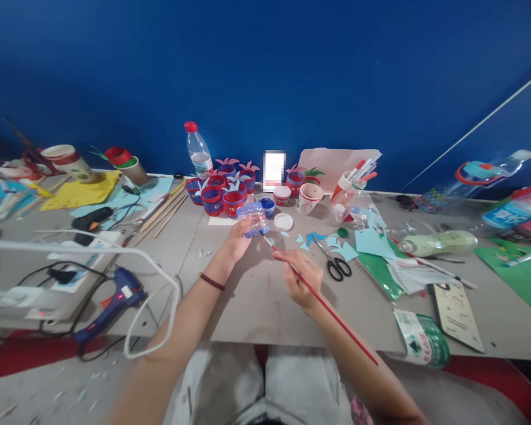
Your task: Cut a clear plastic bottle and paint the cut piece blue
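Over the middle of the table, my left hand (238, 241) is closed around a clear plastic bottle piece (253, 218) with blue paint on part of it. Between the fingers of my right hand (301, 274) is a paintbrush (331, 314) with a long red handle, its tip up against the lower edge of the bottle piece. Just behind stands an open pot of blue paint (267, 205), and a white lid (284, 222) lies beside it. Several painted red and blue cups (213, 201) with leaf-like tops stand grouped behind my left hand.
Black-handled scissors (338, 268) and blue paper scraps (346, 250) lie right of my right hand. A glue gun (115, 301), a power strip (73, 280) and a looping white cable (175, 295) crowd the left. A red-capped bottle (199, 150) stands at the back.
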The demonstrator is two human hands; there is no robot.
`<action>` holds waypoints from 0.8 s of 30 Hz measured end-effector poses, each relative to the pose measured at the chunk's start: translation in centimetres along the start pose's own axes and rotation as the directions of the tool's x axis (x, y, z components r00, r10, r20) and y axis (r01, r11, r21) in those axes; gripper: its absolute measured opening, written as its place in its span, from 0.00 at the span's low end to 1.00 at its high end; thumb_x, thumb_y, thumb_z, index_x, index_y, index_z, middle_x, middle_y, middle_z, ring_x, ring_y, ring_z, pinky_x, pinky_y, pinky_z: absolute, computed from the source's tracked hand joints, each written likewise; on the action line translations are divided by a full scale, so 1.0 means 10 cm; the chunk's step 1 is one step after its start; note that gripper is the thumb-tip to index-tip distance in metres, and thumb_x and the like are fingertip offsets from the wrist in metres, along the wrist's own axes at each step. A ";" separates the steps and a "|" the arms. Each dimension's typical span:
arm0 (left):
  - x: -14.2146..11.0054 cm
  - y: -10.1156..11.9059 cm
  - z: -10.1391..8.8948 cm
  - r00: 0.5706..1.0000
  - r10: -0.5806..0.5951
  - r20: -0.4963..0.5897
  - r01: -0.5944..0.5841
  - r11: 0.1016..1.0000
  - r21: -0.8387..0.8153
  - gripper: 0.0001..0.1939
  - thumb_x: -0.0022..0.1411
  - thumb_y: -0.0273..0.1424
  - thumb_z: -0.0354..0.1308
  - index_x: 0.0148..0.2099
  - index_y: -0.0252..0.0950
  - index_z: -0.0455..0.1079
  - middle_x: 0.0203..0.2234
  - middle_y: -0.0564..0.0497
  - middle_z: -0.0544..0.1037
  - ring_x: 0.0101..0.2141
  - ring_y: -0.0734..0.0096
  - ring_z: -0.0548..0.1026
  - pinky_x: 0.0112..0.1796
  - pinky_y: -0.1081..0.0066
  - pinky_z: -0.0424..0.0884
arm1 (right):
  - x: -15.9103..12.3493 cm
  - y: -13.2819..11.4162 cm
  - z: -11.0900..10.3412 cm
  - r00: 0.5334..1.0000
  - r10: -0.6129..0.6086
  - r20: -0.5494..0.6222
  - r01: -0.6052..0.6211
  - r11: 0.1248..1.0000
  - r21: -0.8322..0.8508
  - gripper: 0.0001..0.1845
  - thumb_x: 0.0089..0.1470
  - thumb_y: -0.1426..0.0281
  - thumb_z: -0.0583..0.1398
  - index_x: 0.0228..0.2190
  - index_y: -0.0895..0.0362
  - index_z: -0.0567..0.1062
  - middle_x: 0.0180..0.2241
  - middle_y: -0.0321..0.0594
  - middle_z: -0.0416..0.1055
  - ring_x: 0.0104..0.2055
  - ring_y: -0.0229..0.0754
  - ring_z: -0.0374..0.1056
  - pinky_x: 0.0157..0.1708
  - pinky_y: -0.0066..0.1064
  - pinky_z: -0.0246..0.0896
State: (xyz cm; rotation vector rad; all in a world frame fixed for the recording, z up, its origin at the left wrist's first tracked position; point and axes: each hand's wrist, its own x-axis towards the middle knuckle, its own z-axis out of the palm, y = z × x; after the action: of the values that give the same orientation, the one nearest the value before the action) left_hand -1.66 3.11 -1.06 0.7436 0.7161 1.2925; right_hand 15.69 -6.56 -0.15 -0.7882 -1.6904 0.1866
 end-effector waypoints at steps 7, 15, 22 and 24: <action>0.01 0.00 0.01 1.000 0.000 -0.009 0.000 1.000 0.005 0.19 0.47 0.43 0.70 0.38 0.36 0.78 0.37 0.47 0.83 0.45 0.58 0.79 0.49 0.62 0.70 | -0.01 0.00 0.00 0.999 -0.035 -0.016 0.034 0.999 -0.022 0.20 0.58 0.77 0.54 0.47 0.50 0.78 0.35 0.41 0.81 0.35 0.43 0.78 0.35 0.35 0.76; -0.02 0.00 0.02 1.000 0.012 -0.009 -0.011 0.999 0.046 0.19 0.48 0.44 0.70 0.37 0.37 0.79 0.39 0.46 0.83 0.47 0.55 0.78 0.51 0.60 0.69 | 0.04 -0.01 -0.01 0.982 -0.180 0.063 0.184 0.980 -0.073 0.27 0.53 0.81 0.54 0.53 0.50 0.74 0.35 0.42 0.80 0.35 0.44 0.77 0.35 0.37 0.76; -0.01 -0.02 0.02 1.000 0.009 0.002 -0.009 1.000 0.003 0.18 0.47 0.43 0.70 0.37 0.36 0.79 0.37 0.47 0.84 0.42 0.60 0.79 0.47 0.65 0.72 | 0.04 -0.01 0.00 0.977 -0.211 0.035 0.213 0.974 -0.080 0.28 0.53 0.82 0.54 0.53 0.52 0.73 0.34 0.43 0.79 0.34 0.44 0.75 0.35 0.37 0.75; -0.01 -0.02 0.03 1.000 0.015 0.011 -0.015 1.000 -0.012 0.18 0.47 0.43 0.71 0.37 0.36 0.79 0.37 0.48 0.84 0.41 0.62 0.79 0.46 0.66 0.72 | 0.04 -0.01 0.00 0.980 -0.199 0.028 0.200 0.976 -0.086 0.26 0.53 0.81 0.54 0.51 0.52 0.74 0.34 0.43 0.79 0.33 0.43 0.75 0.34 0.36 0.75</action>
State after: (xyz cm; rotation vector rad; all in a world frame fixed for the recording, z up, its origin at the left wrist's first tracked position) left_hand -1.33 2.92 -1.09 0.7474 0.6950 1.3043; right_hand 15.57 -6.43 0.21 -0.6775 -1.7935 -0.0199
